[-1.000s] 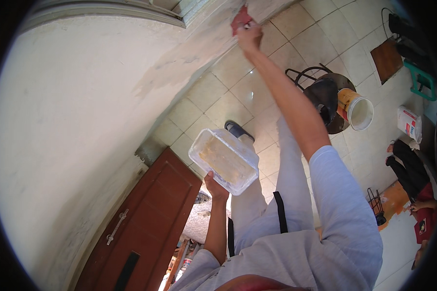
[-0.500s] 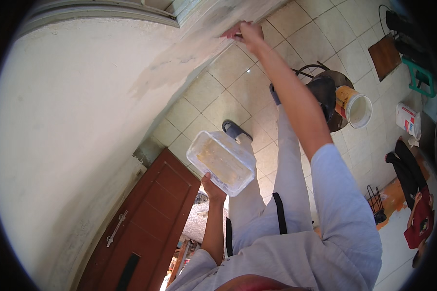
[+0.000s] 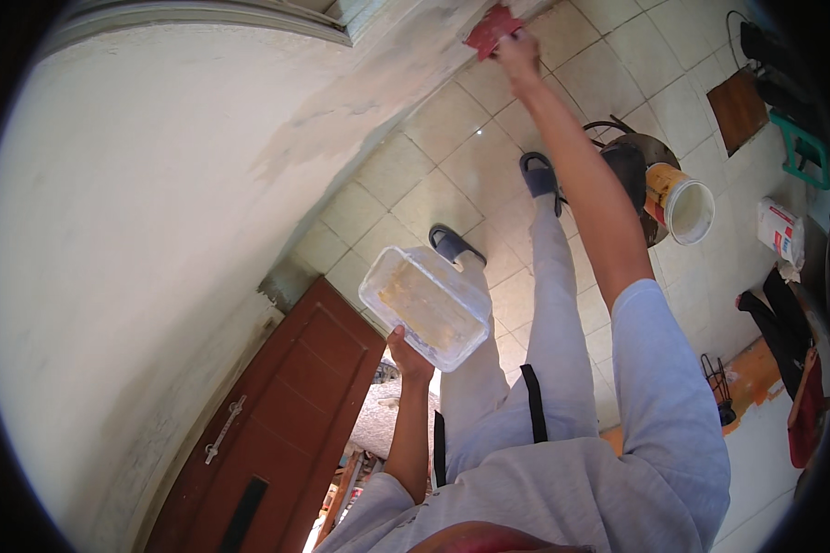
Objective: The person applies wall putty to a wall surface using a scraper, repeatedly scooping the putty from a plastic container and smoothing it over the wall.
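Right hand (image 3: 518,51) risen, red pad (image 3: 491,28) beyond fingers

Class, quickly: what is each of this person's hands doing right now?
Left hand: closed on the clear plastic container.
Right hand: closed on a red tool, pressed against the wall.

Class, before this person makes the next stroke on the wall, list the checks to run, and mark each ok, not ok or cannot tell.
1. Red pad gripped in right hand: ok.
2. Pad flat against the wall: cannot tell.
3. Clear tub supported by left hand: ok.
4. Tub level: not ok, it is tilted.
5. Both feet planted on tiled floor: ok.
6. Bucket clear of the feet: ok.
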The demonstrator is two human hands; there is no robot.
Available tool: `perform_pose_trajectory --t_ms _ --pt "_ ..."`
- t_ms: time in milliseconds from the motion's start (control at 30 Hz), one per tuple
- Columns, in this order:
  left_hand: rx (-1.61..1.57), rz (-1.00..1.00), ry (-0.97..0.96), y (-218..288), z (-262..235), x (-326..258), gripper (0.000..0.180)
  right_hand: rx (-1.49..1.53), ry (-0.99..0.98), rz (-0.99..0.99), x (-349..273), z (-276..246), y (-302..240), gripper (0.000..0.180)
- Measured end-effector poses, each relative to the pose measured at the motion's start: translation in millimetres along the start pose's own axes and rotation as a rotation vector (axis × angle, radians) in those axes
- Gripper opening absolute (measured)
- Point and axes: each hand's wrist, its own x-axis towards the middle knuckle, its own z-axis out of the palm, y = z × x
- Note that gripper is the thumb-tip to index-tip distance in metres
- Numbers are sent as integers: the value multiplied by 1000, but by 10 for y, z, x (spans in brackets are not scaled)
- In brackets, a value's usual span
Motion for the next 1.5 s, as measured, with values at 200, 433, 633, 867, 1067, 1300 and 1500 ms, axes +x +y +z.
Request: perform_pose_trajectory --t_ms 200,433,633,867,1067,1300,1500 --pt "-14 9 33 15 -47 -38 83 -187 -7 -150 -1081 954 -463 21" --pt "12 4 20 -36 -98 15 86 -14 -226 -328 -1906 779 -496 22" --pt "0 -6 28 -33 -42 -4 87 160 -289 252 -972 387 -424 17" --pt "-93 -21 12 -51 -168 -47 78 411 -231 351 186 582 -856 27" --pt "-97 -8 -24 -36 -172 -51 77 171 0 72 -44 -15 -393 28" --pt "-71 15 -34 -3 -244 13 84 -224 78 -168 -724 888 67 34" --pt "-142 47 6 -53 -212 -55 81 -142 -46 -297 -2025 1180 -523 21"
